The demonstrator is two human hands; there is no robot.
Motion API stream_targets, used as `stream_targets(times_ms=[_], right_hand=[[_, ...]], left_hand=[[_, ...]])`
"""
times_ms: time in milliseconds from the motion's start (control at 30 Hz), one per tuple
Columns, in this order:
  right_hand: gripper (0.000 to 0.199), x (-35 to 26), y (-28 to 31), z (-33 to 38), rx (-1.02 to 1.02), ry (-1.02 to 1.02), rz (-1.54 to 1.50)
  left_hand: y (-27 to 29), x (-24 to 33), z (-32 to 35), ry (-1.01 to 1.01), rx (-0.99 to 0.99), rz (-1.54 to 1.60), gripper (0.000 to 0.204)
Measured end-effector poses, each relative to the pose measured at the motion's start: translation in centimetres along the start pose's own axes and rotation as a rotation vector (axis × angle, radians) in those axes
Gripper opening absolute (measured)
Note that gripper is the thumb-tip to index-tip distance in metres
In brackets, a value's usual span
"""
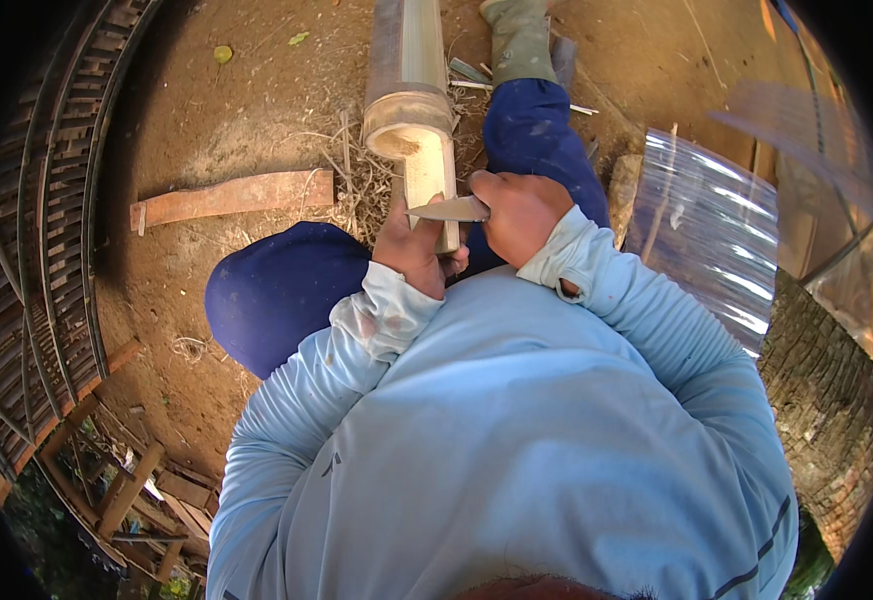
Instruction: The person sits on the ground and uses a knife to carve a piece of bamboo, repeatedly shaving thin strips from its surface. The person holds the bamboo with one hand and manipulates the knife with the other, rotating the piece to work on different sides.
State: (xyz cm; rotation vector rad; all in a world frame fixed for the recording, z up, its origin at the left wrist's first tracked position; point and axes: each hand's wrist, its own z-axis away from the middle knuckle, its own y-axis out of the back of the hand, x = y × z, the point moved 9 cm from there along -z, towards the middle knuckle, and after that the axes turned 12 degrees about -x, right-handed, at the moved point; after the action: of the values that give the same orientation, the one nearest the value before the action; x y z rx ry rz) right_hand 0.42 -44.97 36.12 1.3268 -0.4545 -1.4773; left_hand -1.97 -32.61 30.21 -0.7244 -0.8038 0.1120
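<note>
A thick bamboo pole [409, 103] extends away from me between my legs, with a long opening cut along its upper side. Its near end narrows to a pale flat tongue [427, 170]. My left hand [415, 250] is closed around the end of that tongue, thumb on top. In my right fist [525, 215] is a knife [452, 209], its blade pointing left across the tongue just over my left thumb. The handle is hidden inside my fingers. Whether the edge touches the bamboo I cannot tell.
Fibrous shavings [342, 165] lie on the dirt floor around the bamboo. A flat wooden strip [232, 198] rests to the left. Slatted bamboo work [42, 200] stands along the left side. Right of me are a shiny corrugated sheet [707, 230] and a rough trunk [827, 400].
</note>
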Motion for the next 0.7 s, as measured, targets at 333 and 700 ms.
stream_targets(times_ms=[333,700], right_hand=[[0.009,0.1,1.2,2.2,-0.013,-0.051,-0.053],[0.013,1.1,1.8,2.9,-0.022,-0.114,-0.014]], left_hand=[[-1.0,-1.3,-0.1,0.012,0.065,0.058,0.023],[-2.1,-1.2,-1.3,0.004,0.061,-0.002,0.026]])
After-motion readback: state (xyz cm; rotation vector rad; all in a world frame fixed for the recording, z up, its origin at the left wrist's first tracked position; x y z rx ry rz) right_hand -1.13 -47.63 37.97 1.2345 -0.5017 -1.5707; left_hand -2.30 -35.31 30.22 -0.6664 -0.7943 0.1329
